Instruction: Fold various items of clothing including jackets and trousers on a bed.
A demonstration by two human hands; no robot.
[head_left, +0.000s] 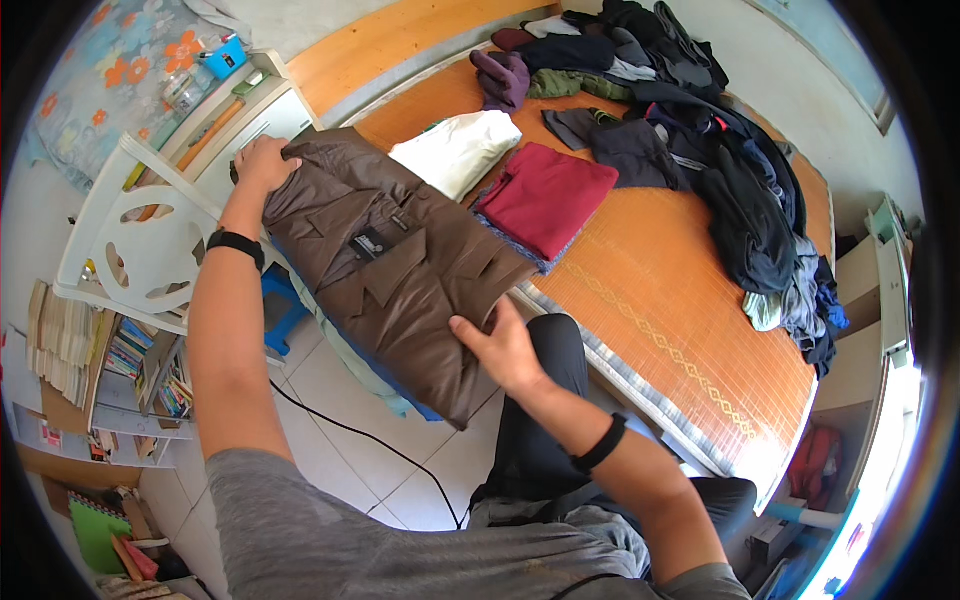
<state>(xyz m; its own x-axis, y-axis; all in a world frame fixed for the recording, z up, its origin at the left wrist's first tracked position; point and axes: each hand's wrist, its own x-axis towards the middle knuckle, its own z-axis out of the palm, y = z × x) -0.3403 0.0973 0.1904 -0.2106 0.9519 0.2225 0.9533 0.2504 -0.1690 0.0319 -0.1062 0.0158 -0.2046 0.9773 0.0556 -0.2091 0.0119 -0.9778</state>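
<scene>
A brown jacket [390,262], partly folded with its collar label facing up, lies before me on top of blue and pale green cloth. My left hand [266,163] rests on its far left end, fingers curled over the edge. At the near right end, my right hand [506,341] pinches the jacket's edge between thumb and fingers. Just beyond, on the bed's edge, are a folded red garment [551,199] over a blue patterned one and a folded white garment [461,150].
A woven mat [637,277] covers the bed. Dark clothes [750,217] are heaped along its far side. A white plastic chair [139,240] stands at left, near a bookshelf [142,375]. A blue stool [281,307] and a black cable [360,433] are on the tiled floor.
</scene>
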